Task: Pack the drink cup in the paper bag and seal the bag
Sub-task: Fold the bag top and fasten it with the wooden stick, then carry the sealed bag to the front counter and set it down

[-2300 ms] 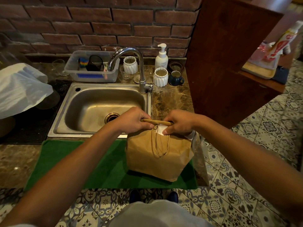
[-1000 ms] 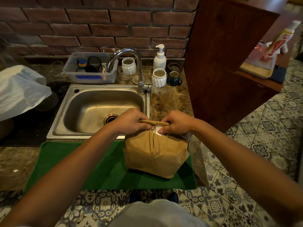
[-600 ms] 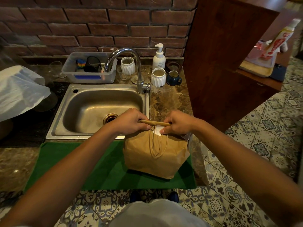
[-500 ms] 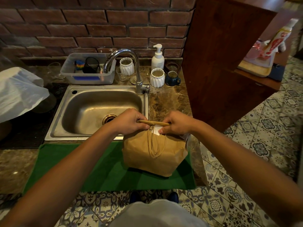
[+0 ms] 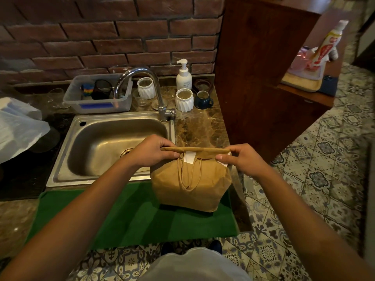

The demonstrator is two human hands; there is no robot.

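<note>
A brown paper bag (image 5: pixel 190 185) stands on the right part of a green mat (image 5: pixel 129 218), its top folded over into a flat strip. My left hand (image 5: pixel 151 152) pinches the left end of that fold and my right hand (image 5: pixel 241 159) pinches the right end. A white sticker (image 5: pixel 189 157) sits under the fold at the middle, above the bag's twisted paper handle. The drink cup is hidden; I cannot see inside the bag.
A steel sink (image 5: pixel 113 142) with a curved tap (image 5: pixel 142 86) lies behind the mat. At the back stand a plastic tub (image 5: pixel 97 98), white ribbed cups (image 5: pixel 184 99), a soap pump bottle (image 5: pixel 183 77) and a dark mug (image 5: pixel 203 99). A wooden cabinet (image 5: pixel 259 67) rises at right; a white plastic bag (image 5: pixel 18 126) at left.
My hands have moved apart along the folded top, so more of the fold shows between them. The bag stays in place on the mat.
</note>
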